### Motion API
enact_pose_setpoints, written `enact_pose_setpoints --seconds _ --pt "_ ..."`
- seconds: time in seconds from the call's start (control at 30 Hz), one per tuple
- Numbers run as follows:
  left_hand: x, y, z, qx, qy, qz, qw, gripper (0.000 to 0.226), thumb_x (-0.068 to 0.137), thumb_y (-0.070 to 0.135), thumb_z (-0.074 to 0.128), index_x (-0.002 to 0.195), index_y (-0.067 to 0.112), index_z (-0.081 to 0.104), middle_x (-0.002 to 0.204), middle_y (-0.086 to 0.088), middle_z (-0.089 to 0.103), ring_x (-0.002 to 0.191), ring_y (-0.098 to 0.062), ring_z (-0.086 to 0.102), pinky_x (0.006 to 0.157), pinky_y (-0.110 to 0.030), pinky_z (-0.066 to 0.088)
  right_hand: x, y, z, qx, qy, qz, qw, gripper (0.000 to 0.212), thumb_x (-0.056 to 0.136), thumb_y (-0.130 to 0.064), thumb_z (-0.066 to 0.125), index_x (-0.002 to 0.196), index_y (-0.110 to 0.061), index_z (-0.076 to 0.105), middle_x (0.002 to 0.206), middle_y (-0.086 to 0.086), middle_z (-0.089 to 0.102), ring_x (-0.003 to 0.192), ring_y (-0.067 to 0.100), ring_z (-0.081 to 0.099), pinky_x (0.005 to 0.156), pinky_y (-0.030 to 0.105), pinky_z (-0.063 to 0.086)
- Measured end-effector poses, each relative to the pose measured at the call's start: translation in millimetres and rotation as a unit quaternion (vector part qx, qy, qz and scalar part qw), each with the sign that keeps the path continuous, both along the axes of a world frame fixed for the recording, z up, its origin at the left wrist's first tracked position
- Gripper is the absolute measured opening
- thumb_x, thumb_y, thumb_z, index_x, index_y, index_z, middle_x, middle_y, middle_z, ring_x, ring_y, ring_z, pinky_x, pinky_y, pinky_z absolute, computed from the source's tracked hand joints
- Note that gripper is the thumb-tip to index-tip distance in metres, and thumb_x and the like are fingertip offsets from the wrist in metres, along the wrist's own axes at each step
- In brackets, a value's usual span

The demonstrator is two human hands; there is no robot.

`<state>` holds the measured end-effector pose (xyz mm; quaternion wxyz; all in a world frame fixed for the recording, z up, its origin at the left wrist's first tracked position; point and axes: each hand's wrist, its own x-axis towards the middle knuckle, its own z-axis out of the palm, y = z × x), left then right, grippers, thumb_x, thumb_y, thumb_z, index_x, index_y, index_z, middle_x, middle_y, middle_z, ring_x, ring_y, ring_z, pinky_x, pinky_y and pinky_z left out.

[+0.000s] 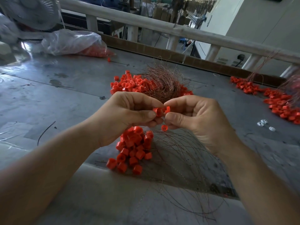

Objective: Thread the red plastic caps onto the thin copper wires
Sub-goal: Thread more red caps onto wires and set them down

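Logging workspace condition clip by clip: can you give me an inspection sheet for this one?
Surface: grey table, scuffed and stained.
Job's things: caps in heaps near, far and right; wires bundled on the far heap, others fanned out in front.
Clutter: bag holding more caps; white clips.
Hands: left hand pinches held cap; right hand fingers pinch second cap.
Cables: plug with lead beyond the railing.
Surroundings: railing, fan.
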<state>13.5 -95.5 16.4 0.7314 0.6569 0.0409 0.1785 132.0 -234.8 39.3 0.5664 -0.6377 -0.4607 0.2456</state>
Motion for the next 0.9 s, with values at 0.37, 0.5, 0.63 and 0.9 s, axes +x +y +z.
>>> enact_pose_setpoints --seconds 0.37,0.5,0.63,0.9 --pt "1.5 -4.9 1.0 -0.013 0.007 0.024 1.000 0.017 0.057 0.008 0.065 0.071 0.014 0.073 0.071 -0.007 0.070 0.065 -0.016 0.068 0.061 -0.020 0.055 -8.1 2.8 -3.8 0.033 -0.100 -0.039 0.994 0.020 0.064 -0.008 0.074 0.079 -0.021 0.067 0.073 0.001 0.070 0.068 0.019 0.068 0.063 0.033 0.058" --pt "2.0 -6.0 1.5 -0.010 0.011 0.033 0.999 0.016 0.056 0.009 0.066 0.070 0.014 0.073 0.069 -0.006 0.070 0.064 -0.016 0.068 0.060 -0.020 0.055 -9.5 4.3 -6.7 0.040 -0.129 -0.046 0.990 0.024 0.066 -0.001 0.075 0.079 -0.020 0.066 0.072 -0.007 0.068 0.067 0.007 0.067 0.064 0.019 0.054" --pt "1.1 -7.3 1.3 -0.008 0.011 0.039 0.999 0.017 0.054 0.010 0.067 0.071 0.012 0.071 0.069 -0.008 0.070 0.065 -0.017 0.068 0.059 -0.020 0.055 -11.1 3.8 -8.1 0.043 -0.139 -0.050 0.988 0.024 0.065 -0.002 0.076 0.079 -0.019 0.067 0.073 -0.009 0.068 0.066 0.004 0.066 0.063 0.014 0.051" --pt "2.6 -9.5 -0.4 0.028 0.010 0.046 0.999 0.019 0.053 0.015 0.068 0.072 0.018 0.074 0.069 -0.005 0.071 0.066 -0.015 0.069 0.061 -0.018 0.054 -10.4 4.0 -10.1 0.033 -0.169 -0.083 0.982 0.019 0.064 -0.010 0.078 0.081 -0.015 0.070 0.075 -0.006 0.069 0.066 0.007 0.067 0.063 0.021 0.055"
